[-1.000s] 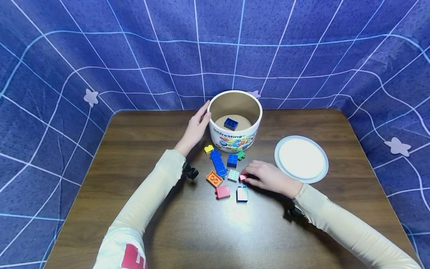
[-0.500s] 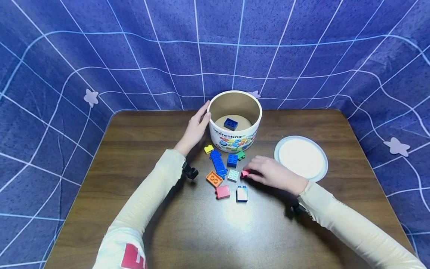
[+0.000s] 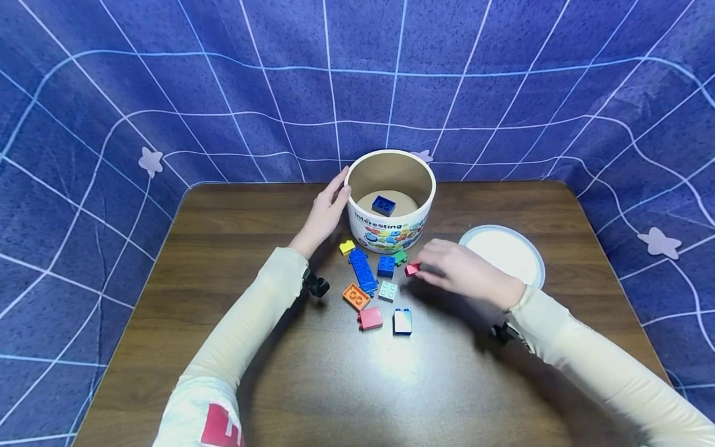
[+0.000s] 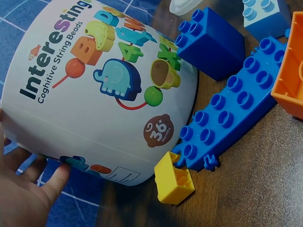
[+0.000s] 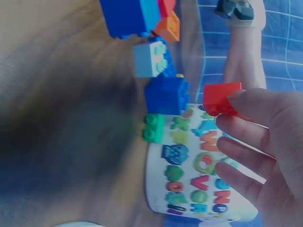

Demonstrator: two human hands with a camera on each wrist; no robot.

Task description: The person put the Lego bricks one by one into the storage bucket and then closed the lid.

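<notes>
My right hand (image 3: 460, 270) pinches a small red toy brick (image 5: 220, 98) between thumb and forefinger, above the table just right of the loose bricks. Against the left side of a round white tub (image 3: 391, 230) rests my left hand (image 3: 325, 214), fingers straight along its wall near the rim. Printed letters and animals cover the tub's outside. One dark blue brick (image 3: 383, 205) lies on its floor. In front of it are a long blue piece (image 4: 227, 106), a blue brick (image 3: 386, 266), a small yellow brick (image 4: 173, 182) and a small green brick (image 5: 154, 127).
Nearer the front lie a pale green brick (image 3: 388, 291), an orange brick (image 3: 356, 297), a larger red brick (image 3: 370, 318) and a white-topped blue brick (image 3: 402, 322). A white plate (image 3: 542, 273) sits at the right. Blue cloth (image 3: 268, 93) rises behind the table.
My right hand has picked up the small red brick and moved it back and slightly right, up off the table. The left hand stays at the tub.
</notes>
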